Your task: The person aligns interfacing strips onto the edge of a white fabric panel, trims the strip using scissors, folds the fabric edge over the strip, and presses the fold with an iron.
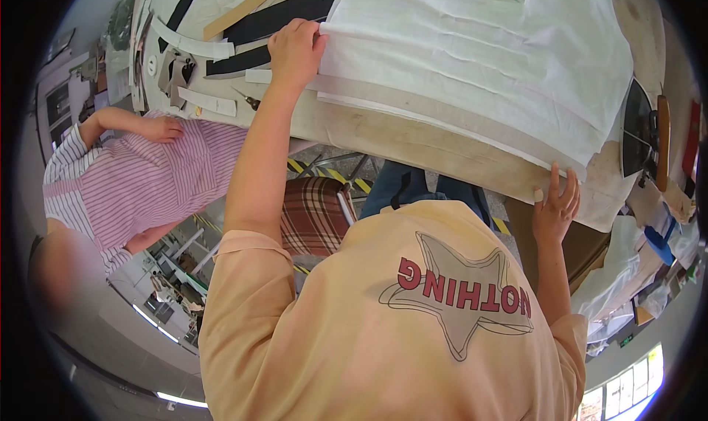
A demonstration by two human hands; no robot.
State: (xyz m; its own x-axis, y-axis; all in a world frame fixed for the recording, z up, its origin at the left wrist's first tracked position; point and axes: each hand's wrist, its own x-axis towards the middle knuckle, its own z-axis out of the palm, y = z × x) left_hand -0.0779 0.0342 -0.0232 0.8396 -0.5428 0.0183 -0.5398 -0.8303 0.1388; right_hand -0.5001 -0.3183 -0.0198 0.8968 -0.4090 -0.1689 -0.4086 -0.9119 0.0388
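One half-open right hand (557,209) at white cloth's (479,59) edge

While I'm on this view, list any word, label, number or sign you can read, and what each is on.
"NOTHING": upside down in this view, in dark red over a star print on the wearer's peach shirt.
Small green sign in the background, lower right: too small to read.
White cloth on the table: no lettering that I can make out.
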